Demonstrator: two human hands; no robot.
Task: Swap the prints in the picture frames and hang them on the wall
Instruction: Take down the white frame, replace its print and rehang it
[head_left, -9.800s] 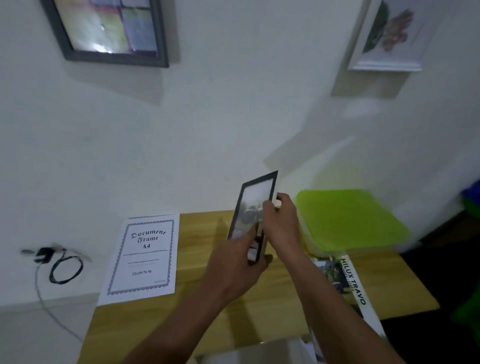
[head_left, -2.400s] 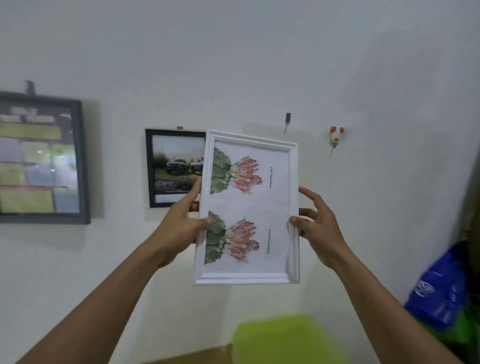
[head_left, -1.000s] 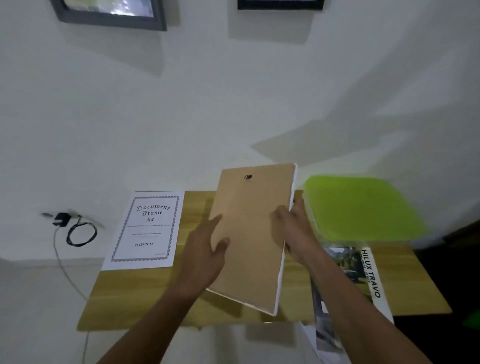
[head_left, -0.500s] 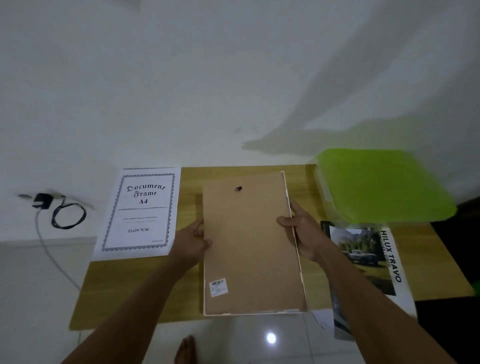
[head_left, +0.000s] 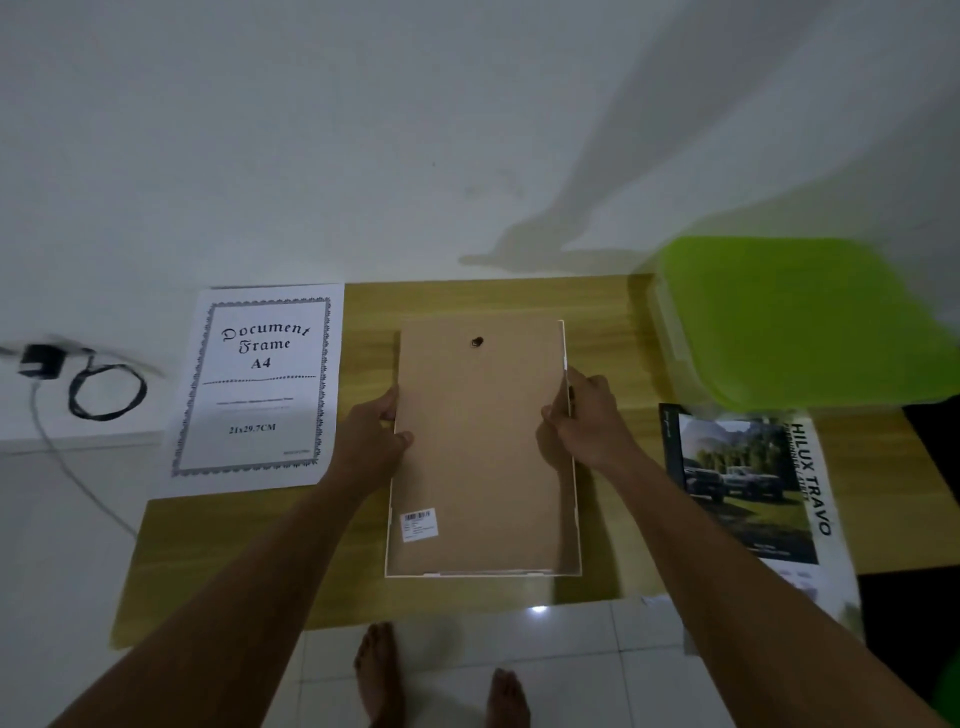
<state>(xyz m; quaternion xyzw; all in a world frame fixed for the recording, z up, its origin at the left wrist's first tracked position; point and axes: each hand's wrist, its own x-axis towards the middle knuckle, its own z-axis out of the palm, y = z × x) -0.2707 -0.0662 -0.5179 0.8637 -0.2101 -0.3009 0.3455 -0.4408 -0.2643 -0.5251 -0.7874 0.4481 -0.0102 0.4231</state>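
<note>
The white picture frame lies face down on the wooden table, its brown backing board with a small hanger hole facing up. My left hand grips the frame's left edge, thumb on the backing. My right hand grips its right edge the same way. A truck print reading "HILUX TRAVO" lies on the table to the right. A white "Document Frame A4" insert sheet lies at the left end of the table.
A green-lidded plastic box stands at the table's back right. A black charger and coiled cable lie on the floor by the wall at the left. My bare feet stand on white tiles at the table's near edge.
The frame has come down from a tilted hold and now lies flat, face down, on the table. Both hands stay on its side edges. My view has tipped further down.
</note>
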